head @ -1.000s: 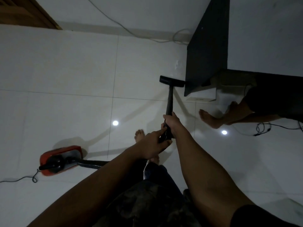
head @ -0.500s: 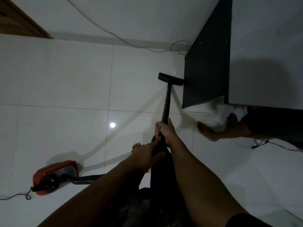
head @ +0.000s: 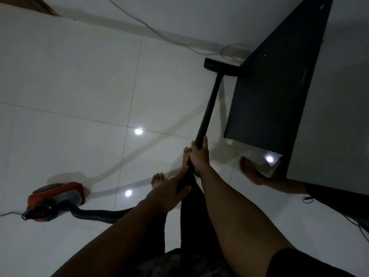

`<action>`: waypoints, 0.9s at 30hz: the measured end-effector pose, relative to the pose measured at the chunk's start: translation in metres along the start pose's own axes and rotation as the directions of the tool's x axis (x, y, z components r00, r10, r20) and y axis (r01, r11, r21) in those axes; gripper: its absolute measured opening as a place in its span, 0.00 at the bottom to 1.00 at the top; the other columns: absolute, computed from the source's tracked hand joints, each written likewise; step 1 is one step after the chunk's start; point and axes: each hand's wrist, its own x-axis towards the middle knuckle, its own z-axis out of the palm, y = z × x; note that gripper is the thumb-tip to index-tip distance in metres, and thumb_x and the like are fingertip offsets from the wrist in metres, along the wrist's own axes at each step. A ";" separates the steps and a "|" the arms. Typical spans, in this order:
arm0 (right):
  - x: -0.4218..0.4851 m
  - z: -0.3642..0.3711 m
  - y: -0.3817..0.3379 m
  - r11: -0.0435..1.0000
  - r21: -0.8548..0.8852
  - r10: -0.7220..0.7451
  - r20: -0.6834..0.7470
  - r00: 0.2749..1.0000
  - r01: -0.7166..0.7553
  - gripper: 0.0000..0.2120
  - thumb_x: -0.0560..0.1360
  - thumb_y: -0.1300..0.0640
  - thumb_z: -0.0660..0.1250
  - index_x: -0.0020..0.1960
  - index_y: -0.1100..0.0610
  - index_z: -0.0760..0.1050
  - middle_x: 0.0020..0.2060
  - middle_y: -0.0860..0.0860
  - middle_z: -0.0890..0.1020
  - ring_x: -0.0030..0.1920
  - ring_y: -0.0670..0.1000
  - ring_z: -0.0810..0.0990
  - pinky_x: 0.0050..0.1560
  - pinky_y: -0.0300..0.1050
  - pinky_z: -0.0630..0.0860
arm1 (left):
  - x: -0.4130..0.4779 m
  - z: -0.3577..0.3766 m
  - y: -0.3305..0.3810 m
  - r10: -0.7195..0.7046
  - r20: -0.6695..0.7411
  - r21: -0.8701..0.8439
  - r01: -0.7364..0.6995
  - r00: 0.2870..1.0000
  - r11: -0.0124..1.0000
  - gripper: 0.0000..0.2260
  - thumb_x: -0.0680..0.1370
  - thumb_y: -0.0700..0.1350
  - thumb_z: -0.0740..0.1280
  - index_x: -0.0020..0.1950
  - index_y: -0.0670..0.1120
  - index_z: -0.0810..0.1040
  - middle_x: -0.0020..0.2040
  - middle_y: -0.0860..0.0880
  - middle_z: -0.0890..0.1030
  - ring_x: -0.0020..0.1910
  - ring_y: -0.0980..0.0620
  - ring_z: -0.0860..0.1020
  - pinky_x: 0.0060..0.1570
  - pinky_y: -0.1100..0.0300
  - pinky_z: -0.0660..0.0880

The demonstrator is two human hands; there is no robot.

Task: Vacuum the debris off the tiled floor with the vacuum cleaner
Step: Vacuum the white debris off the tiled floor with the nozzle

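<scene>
Wand (head: 209, 108) held by left grip (head: 167, 193) and right grip (head: 199, 156), nozzle (head: 215, 66) seemingly touching panel (head: 269, 96).

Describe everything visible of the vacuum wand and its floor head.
The wand is a straight matte black tube slanting forward and down to a flat black floor head set crosswise on the tiled floor. The head's right end reaches a dark panel; contact unclear. The right hand grips the wand's near end; the left hand grips just behind it.

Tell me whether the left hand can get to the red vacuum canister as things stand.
Probably not without bending down: the left hand grips the wand, and the red vacuum canister sits on the floor at the hose's far end.
</scene>
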 end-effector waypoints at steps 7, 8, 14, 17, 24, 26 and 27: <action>0.025 0.003 -0.023 0.999 -0.032 0.010 0.007 1.000 -0.010 0.29 0.87 0.54 0.58 0.84 0.45 0.51 0.68 0.62 0.75 0.60 0.65 0.81 0.22 0.29 0.72 | 0.040 -0.012 0.001 -0.034 0.018 0.010 0.034 0.999 0.999 0.31 0.79 0.62 0.56 0.77 0.70 0.41 0.67 0.44 0.77 0.60 0.44 0.79 0.64 0.42 0.73; 0.026 0.003 -0.021 0.999 -0.046 0.023 0.001 1.000 -0.023 0.29 0.87 0.54 0.58 0.84 0.45 0.51 0.69 0.63 0.75 0.64 0.67 0.79 0.23 0.29 0.72 | 0.038 -0.009 0.002 -0.061 0.022 0.006 0.061 0.998 0.998 0.31 0.81 0.60 0.57 0.78 0.68 0.41 0.66 0.41 0.78 0.61 0.42 0.78 0.67 0.42 0.71; 0.024 -0.004 -0.023 0.998 -0.061 0.018 -0.023 1.000 -0.020 0.29 0.87 0.55 0.58 0.84 0.45 0.52 0.69 0.60 0.76 0.63 0.65 0.79 0.26 0.33 0.75 | 0.032 -0.004 0.025 -0.106 0.007 -0.013 0.106 0.994 0.994 0.30 0.84 0.52 0.57 0.81 0.57 0.43 0.73 0.31 0.67 0.72 0.32 0.65 0.71 0.46 0.64; 0.013 -0.004 -0.027 0.999 -0.042 -0.004 -0.036 0.999 0.003 0.29 0.87 0.56 0.59 0.84 0.45 0.53 0.64 0.57 0.78 0.57 0.65 0.82 0.25 0.35 0.75 | 0.026 0.000 0.019 -0.092 -0.003 -0.043 0.092 0.996 0.995 0.30 0.83 0.55 0.58 0.80 0.62 0.43 0.71 0.36 0.72 0.71 0.35 0.69 0.70 0.47 0.66; -0.011 -0.006 -0.011 1.000 -0.028 -0.006 -0.004 1.000 0.005 0.29 0.87 0.56 0.58 0.84 0.47 0.52 0.66 0.62 0.78 0.60 0.68 0.80 0.24 0.31 0.72 | -0.003 0.007 0.009 -0.061 -0.033 -0.024 0.061 0.998 0.998 0.32 0.82 0.56 0.61 0.80 0.63 0.45 0.79 0.39 0.61 0.78 0.39 0.57 0.75 0.46 0.60; -0.015 -0.010 -0.007 1.000 -0.021 0.004 0.006 1.000 -0.003 0.29 0.87 0.56 0.59 0.84 0.47 0.53 0.66 0.62 0.77 0.59 0.68 0.81 0.28 0.38 0.77 | -0.010 0.011 0.008 -0.034 -0.026 -0.029 0.033 0.999 0.999 0.33 0.81 0.59 0.60 0.78 0.67 0.42 0.78 0.39 0.62 0.77 0.41 0.62 0.73 0.43 0.64; -0.016 -0.013 -0.005 1.000 -0.017 0.018 0.012 1.000 -0.018 0.29 0.87 0.56 0.59 0.84 0.46 0.53 0.63 0.62 0.79 0.57 0.68 0.82 0.32 0.45 0.79 | -0.011 0.014 0.006 -0.008 -0.015 -0.044 0.007 1.000 0.999 0.33 0.80 0.61 0.60 0.77 0.69 0.42 0.74 0.41 0.69 0.70 0.45 0.72 0.69 0.44 0.70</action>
